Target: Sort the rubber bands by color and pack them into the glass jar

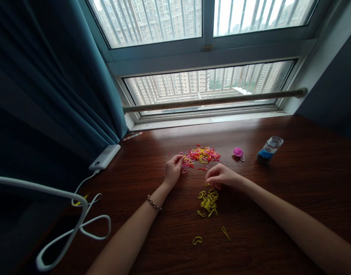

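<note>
A mixed heap of small rubber bands [205, 154], pink, red, orange and yellow, lies on the dark wooden table. At its left edge, my left hand [173, 168] has thumb and forefinger pinched together on what looks like a rubber band at the fingertips. My right hand [222, 176] is closed just above a separate pile of yellow rubber bands [210, 202]. A yellow rubber band [207, 184] shows at its fingertips. Nearer to me, two single yellow bands lie apart, one curled band [197, 240] and one stretched long [226, 233].
A pink cup-like lid [238, 152] and a tilted-looking clear jar [269, 149] with blue contents stand right of the heap. At left are a white power bank [105, 157], a looping white cable [85, 221] and a blue curtain [86, 76]. A barred window lies behind.
</note>
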`<state>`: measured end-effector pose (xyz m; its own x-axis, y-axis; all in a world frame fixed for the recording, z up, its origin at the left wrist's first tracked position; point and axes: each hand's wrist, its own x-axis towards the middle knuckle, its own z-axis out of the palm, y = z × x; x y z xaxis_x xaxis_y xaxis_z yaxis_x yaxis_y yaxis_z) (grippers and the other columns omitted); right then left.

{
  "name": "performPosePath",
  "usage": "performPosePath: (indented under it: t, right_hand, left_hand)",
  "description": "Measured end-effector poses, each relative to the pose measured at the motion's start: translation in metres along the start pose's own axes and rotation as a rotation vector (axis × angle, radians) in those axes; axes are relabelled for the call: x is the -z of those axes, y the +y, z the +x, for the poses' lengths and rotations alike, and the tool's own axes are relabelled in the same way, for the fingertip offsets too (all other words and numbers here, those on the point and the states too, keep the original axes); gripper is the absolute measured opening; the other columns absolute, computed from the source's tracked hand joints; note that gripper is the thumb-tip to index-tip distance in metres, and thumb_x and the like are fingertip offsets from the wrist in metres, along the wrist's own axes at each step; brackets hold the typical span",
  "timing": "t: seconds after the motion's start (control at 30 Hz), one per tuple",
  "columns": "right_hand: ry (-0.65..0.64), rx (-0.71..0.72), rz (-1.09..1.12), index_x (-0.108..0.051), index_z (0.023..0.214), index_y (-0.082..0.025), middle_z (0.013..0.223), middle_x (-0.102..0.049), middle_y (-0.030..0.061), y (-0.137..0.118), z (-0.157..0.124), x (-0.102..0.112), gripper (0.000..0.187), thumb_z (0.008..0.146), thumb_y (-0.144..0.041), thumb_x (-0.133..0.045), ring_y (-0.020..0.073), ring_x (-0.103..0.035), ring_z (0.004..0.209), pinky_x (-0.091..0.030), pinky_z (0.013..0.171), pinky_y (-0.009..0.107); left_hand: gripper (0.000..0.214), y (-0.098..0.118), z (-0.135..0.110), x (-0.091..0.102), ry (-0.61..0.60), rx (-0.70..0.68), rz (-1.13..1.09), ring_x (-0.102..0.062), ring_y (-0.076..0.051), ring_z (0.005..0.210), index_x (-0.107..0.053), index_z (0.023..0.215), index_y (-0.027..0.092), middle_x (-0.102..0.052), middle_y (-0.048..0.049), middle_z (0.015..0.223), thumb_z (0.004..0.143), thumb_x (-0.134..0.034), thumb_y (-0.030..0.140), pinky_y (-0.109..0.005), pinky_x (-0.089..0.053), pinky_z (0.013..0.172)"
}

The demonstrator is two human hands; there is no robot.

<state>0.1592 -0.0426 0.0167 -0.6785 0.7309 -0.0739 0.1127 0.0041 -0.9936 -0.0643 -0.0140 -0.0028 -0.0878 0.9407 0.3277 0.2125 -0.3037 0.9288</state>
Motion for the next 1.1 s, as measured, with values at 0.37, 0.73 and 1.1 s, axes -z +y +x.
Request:
performPosePath:
  t: [0.37,0.73,1.1]
  right_hand:
    - [0.545,0.170,-0.129,-0.061,0.065,-0.015,0.045,-0.053,-0.0024,0.024,0.009,0.015,0.040,0.079,-0.050,-0.049,0.0073,-0.041,0.035,-0.031,0.037,0.019]
    - [0.519,0.190,-0.121,-0.061,0.065,-0.015,0.046,-0.053,-0.0014,0.024,0.008,0.013,0.039,0.079,-0.049,-0.049,0.0085,-0.043,0.038,-0.033,0.039,0.020]
    - [0.507,0.203,-0.173,-0.061,0.066,-0.016,0.047,-0.053,-0.0011,0.024,0.007,0.012,0.039,0.081,-0.049,-0.046,0.0092,-0.044,0.039,-0.035,0.041,0.021]
  left_hand:
    - [0.028,0.004,0.005,0.000,-0.174,0.377,-0.646,-0.057,-0.007,0.058,-0.063,0.087,0.013,-0.064,-0.0007,0.069,0.063,-0.072,0.025,-0.018,-0.047,0.055]
    - [0.019,-0.013,0.022,0.019,0.097,0.364,-0.711,-0.065,-0.010,0.070,-0.066,0.076,0.016,-0.070,-0.0016,0.078,0.059,-0.072,0.013,-0.020,-0.050,0.064]
    - [0.021,-0.013,0.024,0.022,0.173,0.317,-0.621,-0.053,-0.003,0.050,-0.067,0.072,0.016,-0.069,-0.0008,0.076,0.053,-0.075,0.016,-0.018,-0.046,0.053]
